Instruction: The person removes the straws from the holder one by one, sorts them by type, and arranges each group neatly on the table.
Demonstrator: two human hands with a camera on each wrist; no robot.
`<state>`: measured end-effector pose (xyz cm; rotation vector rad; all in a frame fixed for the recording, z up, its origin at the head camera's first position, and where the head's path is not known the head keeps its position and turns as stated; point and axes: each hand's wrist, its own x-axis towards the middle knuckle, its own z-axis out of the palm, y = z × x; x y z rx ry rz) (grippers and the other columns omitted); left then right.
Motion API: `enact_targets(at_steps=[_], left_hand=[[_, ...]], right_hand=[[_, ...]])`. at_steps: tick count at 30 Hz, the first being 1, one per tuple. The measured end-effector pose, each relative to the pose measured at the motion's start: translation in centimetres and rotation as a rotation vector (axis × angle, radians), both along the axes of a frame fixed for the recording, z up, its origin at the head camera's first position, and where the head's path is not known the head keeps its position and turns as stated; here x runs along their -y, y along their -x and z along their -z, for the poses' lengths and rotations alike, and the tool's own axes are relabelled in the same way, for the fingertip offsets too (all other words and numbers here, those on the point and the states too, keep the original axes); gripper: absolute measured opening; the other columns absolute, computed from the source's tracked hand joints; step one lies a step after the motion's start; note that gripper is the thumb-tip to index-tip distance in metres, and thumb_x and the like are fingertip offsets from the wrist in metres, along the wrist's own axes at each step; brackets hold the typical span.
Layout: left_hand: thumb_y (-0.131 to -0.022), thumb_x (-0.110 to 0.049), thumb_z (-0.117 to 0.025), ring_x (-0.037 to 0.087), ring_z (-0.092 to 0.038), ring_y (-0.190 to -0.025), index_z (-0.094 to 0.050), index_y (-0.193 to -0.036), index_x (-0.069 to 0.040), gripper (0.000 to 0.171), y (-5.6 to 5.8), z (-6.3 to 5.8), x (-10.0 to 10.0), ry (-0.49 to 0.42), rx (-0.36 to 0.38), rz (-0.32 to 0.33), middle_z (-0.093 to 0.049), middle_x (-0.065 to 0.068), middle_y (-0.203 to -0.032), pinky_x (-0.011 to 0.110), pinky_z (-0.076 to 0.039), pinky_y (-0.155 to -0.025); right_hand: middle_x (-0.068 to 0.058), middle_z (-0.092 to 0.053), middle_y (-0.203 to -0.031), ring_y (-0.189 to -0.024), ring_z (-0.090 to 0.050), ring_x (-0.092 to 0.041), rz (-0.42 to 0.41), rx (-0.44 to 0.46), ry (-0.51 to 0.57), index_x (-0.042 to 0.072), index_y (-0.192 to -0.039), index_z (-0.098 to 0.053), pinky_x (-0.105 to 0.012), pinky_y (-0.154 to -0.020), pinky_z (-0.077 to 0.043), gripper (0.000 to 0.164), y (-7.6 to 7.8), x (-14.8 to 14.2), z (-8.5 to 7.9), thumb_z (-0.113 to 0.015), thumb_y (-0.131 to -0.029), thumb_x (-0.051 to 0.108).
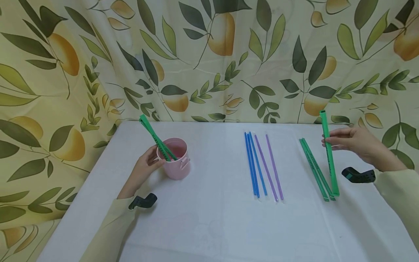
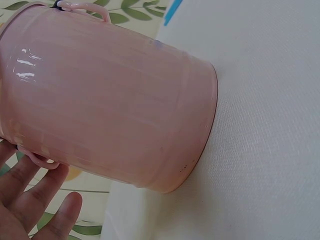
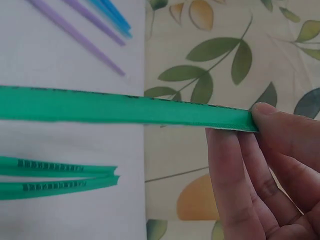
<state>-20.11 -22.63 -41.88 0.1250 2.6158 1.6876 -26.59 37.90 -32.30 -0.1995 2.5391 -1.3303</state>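
My left hand (image 1: pixel 144 167) holds a small pink bucket (image 1: pixel 178 170) at its left side. In the left wrist view its fingers (image 2: pixel 37 202) lie by the bucket's small side handle (image 2: pixel 37 159). Several green-wrapped straws (image 1: pixel 154 135) lean out of the bucket to the left. At the right, my right hand (image 1: pixel 356 143) pinches one green-wrapped straw (image 1: pixel 330 160) near its top, between thumb and fingers. That straw stands nearly upright, its lower end close by the green-wrapped straws (image 1: pixel 315 169) lying on the table. Printed lettering shows on the green wrappers.
Several blue straws (image 1: pixel 251 163) and two purple straws (image 1: pixel 266 167) in clear wrappers lie mid-table, roughly side by side. A white cloth covers the table (image 1: pixel 212 218). A curtain with fruit and leaves (image 1: pixel 209 72) hangs right behind the table's far edge.
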Motion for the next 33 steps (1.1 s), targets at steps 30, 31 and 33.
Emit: enact_targets(at_steps=[30,31,33], left_hand=[[-0.092,-0.026,-0.061,0.035,-0.033,-0.139,-0.028,-0.147,-0.008,0.067,0.2,0.0,0.0,-0.007,0.009,0.001,-0.033,0.018,-0.151,0.047,-0.035,-0.112],[-0.092,-0.027,-0.061,0.035,-0.033,-0.139,-0.028,-0.147,-0.008,0.067,0.2,0.0,0.0,-0.006,0.009,-0.001,-0.033,0.018,-0.151,0.047,-0.035,-0.112],[-0.091,-0.028,-0.061,0.034,-0.034,-0.139,-0.028,-0.147,-0.009,0.067,0.2,0.1,0.0,-0.002,0.013,-0.005,-0.033,0.017,-0.151,0.046,-0.035,-0.111]], right_hand=[[0.015,-0.068,-0.081,-0.073,-0.064,-0.002,0.079,0.291,-0.168,-0.016,-0.122,-0.050,-0.022,-0.073,-0.057,0.051,3.7,-2.8,5.7,-0.062,-0.090,0.022],[0.015,-0.068,-0.080,-0.073,-0.063,-0.002,0.085,0.299,-0.170,-0.015,-0.121,-0.051,-0.023,-0.073,-0.057,0.050,3.8,-2.9,5.9,-0.063,-0.090,0.022],[0.015,-0.066,-0.078,-0.072,-0.063,-0.004,0.100,0.310,-0.172,-0.015,-0.118,-0.053,-0.024,-0.072,-0.057,0.047,4.0,-3.1,6.3,-0.063,-0.089,0.021]])
